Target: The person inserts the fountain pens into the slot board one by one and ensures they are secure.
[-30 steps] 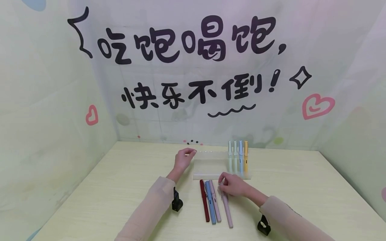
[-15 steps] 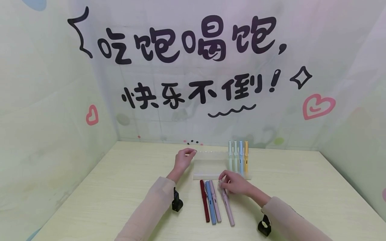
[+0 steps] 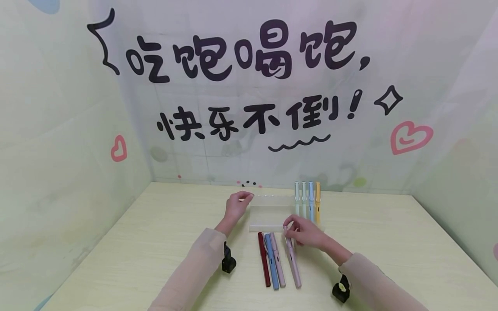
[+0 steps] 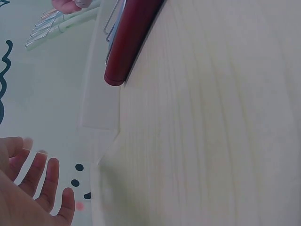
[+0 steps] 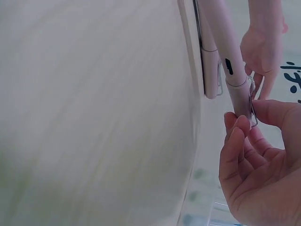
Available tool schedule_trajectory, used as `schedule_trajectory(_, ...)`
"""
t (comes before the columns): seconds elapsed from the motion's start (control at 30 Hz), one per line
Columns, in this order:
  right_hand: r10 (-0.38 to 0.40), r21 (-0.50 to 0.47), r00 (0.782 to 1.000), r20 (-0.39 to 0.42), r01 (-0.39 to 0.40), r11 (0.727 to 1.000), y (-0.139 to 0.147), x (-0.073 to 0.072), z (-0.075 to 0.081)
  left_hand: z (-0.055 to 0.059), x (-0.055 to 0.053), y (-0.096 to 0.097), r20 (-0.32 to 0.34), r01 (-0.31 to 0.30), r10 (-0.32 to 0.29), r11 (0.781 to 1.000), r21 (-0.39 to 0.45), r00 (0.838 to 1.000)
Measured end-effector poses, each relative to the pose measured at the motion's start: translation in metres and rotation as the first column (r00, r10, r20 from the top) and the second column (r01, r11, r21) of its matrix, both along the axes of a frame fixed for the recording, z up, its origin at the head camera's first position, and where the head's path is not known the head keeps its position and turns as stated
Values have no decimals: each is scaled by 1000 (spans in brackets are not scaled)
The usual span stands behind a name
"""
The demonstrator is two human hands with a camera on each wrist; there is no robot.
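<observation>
My right hand pinches a pale pink pen by its capped end, thumb against the metal clip, as the right wrist view shows. The pen slants with its far end toward me. At the upper left corner of a clear pen rack, my left hand holds the edge between thumb and fingertips. Left of the held pen lie a dark red pen, a blue pen and another pink pen, side by side on the table. The red pen also shows in the left wrist view.
Several pens stand in the rack's right part: two pale green pens, a light blue pen and an orange pen. A printed cloth backdrop rises behind the pale wooden table. Black cameras hang at both wrists.
My right hand has raised the pink pen slightly and shifted a little away from me, toward the rack. The left hand and the other pens stay in place.
</observation>
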State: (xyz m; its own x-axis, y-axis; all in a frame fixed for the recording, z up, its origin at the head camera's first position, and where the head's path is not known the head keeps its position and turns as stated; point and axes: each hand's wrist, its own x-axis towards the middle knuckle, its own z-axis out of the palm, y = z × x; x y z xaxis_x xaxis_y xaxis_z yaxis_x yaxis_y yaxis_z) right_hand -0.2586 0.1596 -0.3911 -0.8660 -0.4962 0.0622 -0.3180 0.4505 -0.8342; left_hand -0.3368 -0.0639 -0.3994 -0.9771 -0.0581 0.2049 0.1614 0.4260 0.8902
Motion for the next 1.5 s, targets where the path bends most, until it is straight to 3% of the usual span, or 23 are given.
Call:
schedule_trajectory(0.13,-2,-24,1000,-3,2,1000,-1,3,11,0,-1,0,-7,-2,2,1000,-1,1000)
schedule_trajectory(0.4,-28,-60,1000,-13,27,998,8,-15,-2,-2,-4,0,-13,-7,7,1000,-15,1000)
schedule_trajectory(0.57,-69,-73,997,-25,67,995,11,-21,-1,-2,-4,1,-3,-8,8,1000,-4,1000)
schedule_trajectory(0.7,-100,-67,995,-24,99,993,13,-22,6,-1,-3,0,-3,-7,7,1000,2,1000)
schedule_trajectory(1.03,-139,-94,989,-57,133,987,11,-13,41,-2,-3,0,-11,-10,10,1000,-12,1000)
schedule_trajectory(1.5,-193,-120,978,-84,182,976,13,-23,54,-4,-3,1,0,-12,12,1000,-12,1000)
